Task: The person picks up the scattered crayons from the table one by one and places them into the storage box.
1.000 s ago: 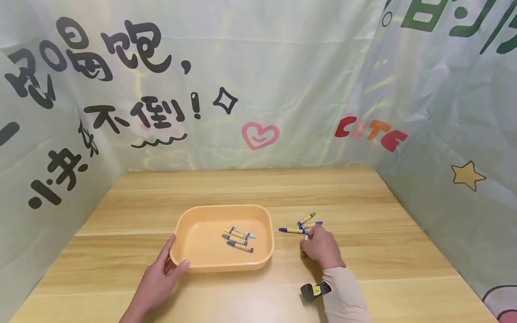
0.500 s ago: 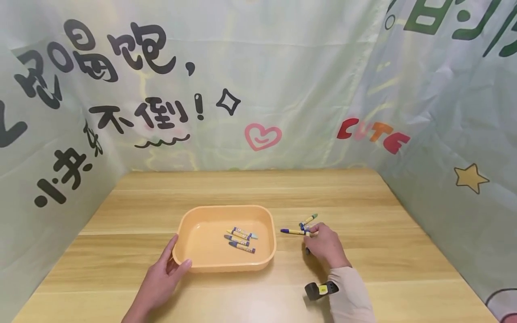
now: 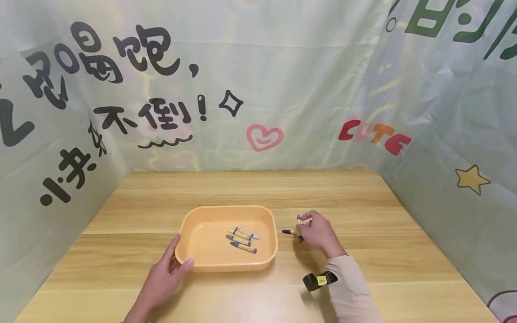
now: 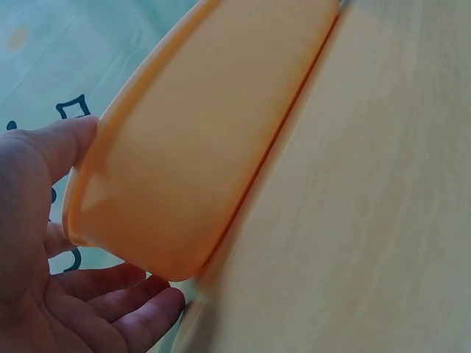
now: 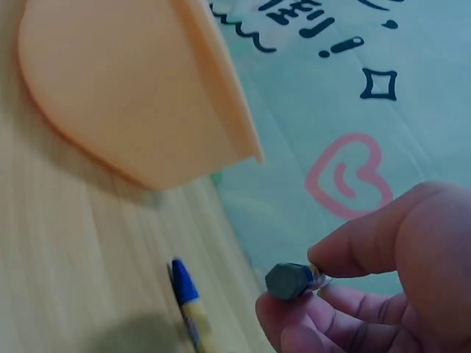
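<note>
My left hand (image 3: pixel 163 276) grips the near left corner of an orange plastic tray (image 3: pixel 186 233). In the left wrist view the thumb lies on the rim of the tray (image 4: pixel 169 162) and the fingers bend round its end wall. Several crayons (image 3: pixel 243 246) with yellow wrappers lie inside, toward the right. Beyond the tray's right side, my right hand (image 3: pixel 321 233) pinches a crayon (image 5: pixel 291 281) between thumb and fingers, its dark grey-green end facing the wrist camera. A blue crayon (image 5: pixel 185 283) lies on the table below that hand; other crayons there are partly hidden behind the fingers.
The wooden table (image 3: pixel 226 188) meets printed cloth walls (image 3: pixel 307 89) at its back and sides. A black wrist camera (image 3: pixel 319 281) is strapped at the right sleeve (image 3: pixel 351 287).
My right hand has picked up the crayon that stood under its fingers and moved slightly up and left with it. The left hand keeps its hold on the tray. The view has shifted slightly.
</note>
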Tool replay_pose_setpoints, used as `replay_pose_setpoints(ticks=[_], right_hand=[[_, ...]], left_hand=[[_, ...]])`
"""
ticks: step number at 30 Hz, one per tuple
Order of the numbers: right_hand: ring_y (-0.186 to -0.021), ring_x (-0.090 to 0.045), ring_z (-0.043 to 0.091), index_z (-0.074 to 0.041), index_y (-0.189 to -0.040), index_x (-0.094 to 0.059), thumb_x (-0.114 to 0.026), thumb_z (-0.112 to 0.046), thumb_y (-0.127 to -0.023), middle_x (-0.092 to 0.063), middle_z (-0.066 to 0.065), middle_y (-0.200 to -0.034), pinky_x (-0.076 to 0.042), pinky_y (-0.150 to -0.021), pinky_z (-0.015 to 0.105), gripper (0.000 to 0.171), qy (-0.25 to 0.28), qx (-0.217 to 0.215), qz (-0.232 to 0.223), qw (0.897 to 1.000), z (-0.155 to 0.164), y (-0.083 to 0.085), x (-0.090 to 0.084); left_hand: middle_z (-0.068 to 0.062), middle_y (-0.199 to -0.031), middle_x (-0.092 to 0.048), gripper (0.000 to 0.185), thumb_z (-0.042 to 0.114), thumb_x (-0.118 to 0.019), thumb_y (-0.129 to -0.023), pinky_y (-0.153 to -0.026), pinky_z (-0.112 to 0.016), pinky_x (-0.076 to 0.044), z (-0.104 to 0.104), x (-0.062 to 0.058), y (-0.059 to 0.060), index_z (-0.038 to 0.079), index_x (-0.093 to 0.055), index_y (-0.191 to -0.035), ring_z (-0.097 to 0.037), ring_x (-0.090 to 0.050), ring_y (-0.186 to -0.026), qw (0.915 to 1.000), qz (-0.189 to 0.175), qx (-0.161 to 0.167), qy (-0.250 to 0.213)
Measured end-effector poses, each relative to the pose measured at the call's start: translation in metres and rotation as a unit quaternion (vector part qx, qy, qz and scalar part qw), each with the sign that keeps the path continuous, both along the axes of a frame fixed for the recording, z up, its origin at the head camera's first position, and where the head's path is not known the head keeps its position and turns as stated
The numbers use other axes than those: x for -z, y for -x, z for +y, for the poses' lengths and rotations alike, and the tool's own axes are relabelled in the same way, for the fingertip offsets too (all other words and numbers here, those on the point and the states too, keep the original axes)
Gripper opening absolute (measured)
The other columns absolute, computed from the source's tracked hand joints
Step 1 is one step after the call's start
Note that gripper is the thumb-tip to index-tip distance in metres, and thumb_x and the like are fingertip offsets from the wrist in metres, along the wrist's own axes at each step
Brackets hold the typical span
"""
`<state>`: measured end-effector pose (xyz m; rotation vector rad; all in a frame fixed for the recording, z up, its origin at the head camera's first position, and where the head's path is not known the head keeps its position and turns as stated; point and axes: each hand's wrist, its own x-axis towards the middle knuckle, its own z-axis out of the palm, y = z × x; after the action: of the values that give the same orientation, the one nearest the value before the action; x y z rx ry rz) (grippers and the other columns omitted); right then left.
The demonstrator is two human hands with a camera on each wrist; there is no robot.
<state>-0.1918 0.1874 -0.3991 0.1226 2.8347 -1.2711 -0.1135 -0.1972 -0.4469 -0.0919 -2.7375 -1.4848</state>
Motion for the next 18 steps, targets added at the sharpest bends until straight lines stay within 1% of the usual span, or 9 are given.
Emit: replay_pose_setpoints(ticks=[4,7,10,15,18], right_hand=[[-0.063,-0.061,0.016,0.000,-0.112,-0.058,-0.063,-0.015,-0.089,-0.066,0.005,-0.082,-0.051,-0.062,0.032,0.029,0.011,-0.014,0.011,1.000,-0.005,0.006,-0.005],[-0.061,-0.062,0.016,-0.001,-0.113,-0.058,-0.063,-0.013,-0.089,-0.066,0.006,-0.081,-0.051,-0.063,0.031,0.028,0.020,-0.023,0.019,0.999,-0.009,0.009,-0.008],[-0.059,-0.061,0.018,-0.001,-0.113,-0.058,-0.063,-0.011,-0.089,-0.065,0.007,-0.081,-0.052,-0.060,0.030,0.026,0.032,-0.032,0.021,0.999,-0.014,0.011,-0.009],[-0.061,-0.062,0.023,-0.003,-0.114,-0.058,-0.062,-0.011,-0.090,-0.065,0.008,-0.083,-0.052,-0.057,0.030,0.026,0.053,-0.047,0.009,0.997,-0.023,0.015,-0.016],[-0.059,-0.060,0.021,-0.004,-0.114,-0.058,-0.061,-0.011,-0.090,-0.064,0.008,-0.084,-0.051,-0.055,0.029,0.026,0.061,-0.060,0.005,0.996,-0.028,0.018,-0.021]], left_hand=[[-0.019,-0.151,-0.031,0.082,0.041,-0.062,-0.095,-0.096,-0.039,-0.049,0.001,0.001,0.001,0.016,-0.015,-0.157,-0.035,-0.049,-0.125,1.0000,-0.002,-0.001,-0.007],[-0.018,-0.150,-0.033,0.082,0.042,-0.061,-0.095,-0.097,-0.042,-0.049,0.001,0.001,0.001,0.017,-0.014,-0.157,-0.035,-0.049,-0.125,1.0000,-0.003,0.000,-0.002],[-0.019,-0.148,-0.036,0.081,0.044,-0.060,-0.095,-0.098,-0.045,-0.048,0.000,0.001,0.001,0.019,-0.013,-0.157,-0.036,-0.050,-0.125,1.0000,-0.007,0.000,0.006],[-0.019,-0.148,-0.037,0.081,0.043,-0.061,-0.095,-0.098,-0.043,-0.047,0.000,0.001,0.001,0.018,-0.015,-0.157,-0.035,-0.051,-0.124,1.0000,-0.003,-0.004,0.007],[-0.020,-0.148,-0.036,0.081,0.042,-0.061,-0.095,-0.099,-0.044,-0.046,-0.001,0.002,0.001,0.016,-0.015,-0.157,-0.035,-0.050,-0.125,0.9999,0.003,-0.005,0.013]])
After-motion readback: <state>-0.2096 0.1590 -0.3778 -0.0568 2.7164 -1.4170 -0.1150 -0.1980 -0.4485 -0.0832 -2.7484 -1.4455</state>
